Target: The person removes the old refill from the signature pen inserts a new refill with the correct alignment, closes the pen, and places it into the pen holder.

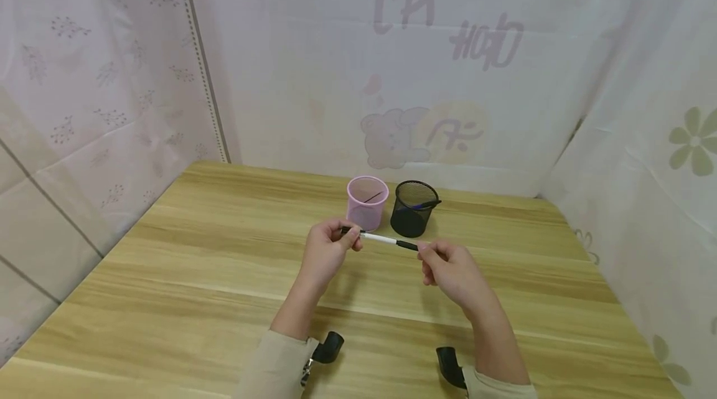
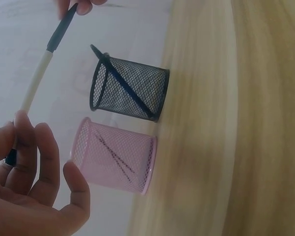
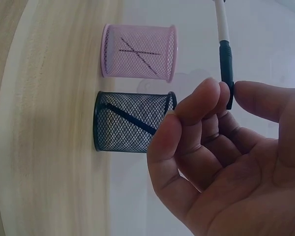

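A white pen with black ends (image 1: pixel 381 238) is held level above the table, stretched between both hands. My left hand (image 1: pixel 329 248) pinches its left end between thumb and fingers. At the other end, my right hand (image 1: pixel 452 271) grips the black tip section with thumb and forefinger. Just behind the pen stand a pink mesh pen cup (image 1: pixel 356 209) and a black mesh pen cup (image 1: pixel 407 223), side by side. Two thin dark sticks (image 2: pixel 115 157) cross inside the pink cup. A dark pen (image 2: pixel 125 86) leans in the black one, its end poking over the rim.
The wood-grain table (image 1: pixel 185 249) reaches back to a printed cloth (image 1: pixel 291 75) hung behind it, with more cloth on both sides. Black curved pieces (image 1: pixel 328 348) stick out from the beige sleeves (image 1: pixel 278 365) at both wrists.
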